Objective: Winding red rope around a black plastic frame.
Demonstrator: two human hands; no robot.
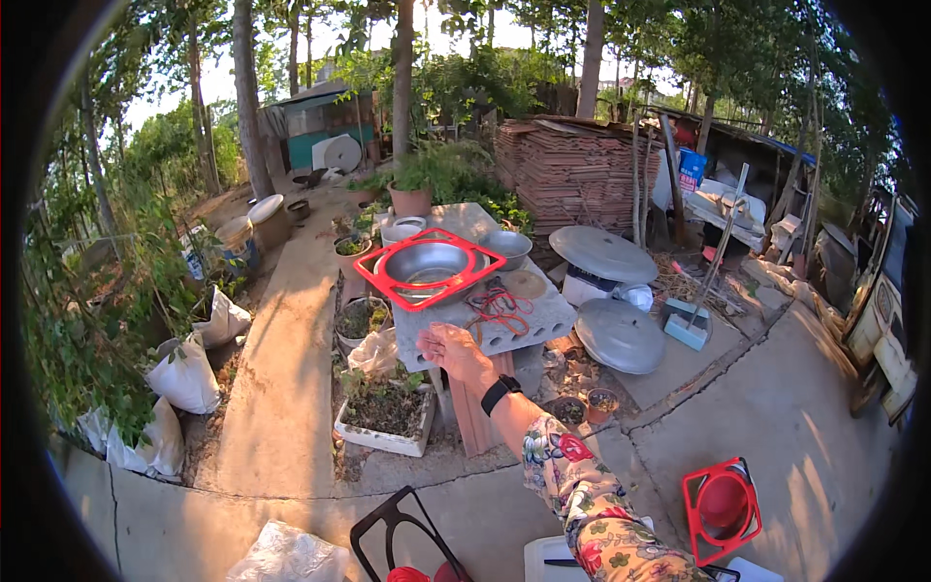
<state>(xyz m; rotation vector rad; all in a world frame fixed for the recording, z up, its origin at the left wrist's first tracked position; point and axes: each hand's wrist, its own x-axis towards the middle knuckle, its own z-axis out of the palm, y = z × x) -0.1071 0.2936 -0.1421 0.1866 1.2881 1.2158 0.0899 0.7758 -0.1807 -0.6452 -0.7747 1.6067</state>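
My right hand (456, 350) reaches out over the front edge of a concrete slab table (558, 323), a dark watch (500, 390) on its wrist and a floral sleeve (606, 509) along the forearm. Its fingers are apart, and nothing shows in them. Just beyond it, a red square frame (415, 299) with a round opening surrounds a shiny metal basin (427, 260); whether hand and frame touch I cannot tell. Beside the frame lies a tangled red cord (501, 308). Behind stands another metal bowl (508, 244). My left hand is out of view.
Two large metal lids (621, 335) sit right of the table, near a long-handled dustpan (687, 328). A second red frame (722, 509) lies on the ground at lower right. A planter box (383, 438) and white sacks (184, 373) stand to the left; stacked tiles (577, 179) rise behind.
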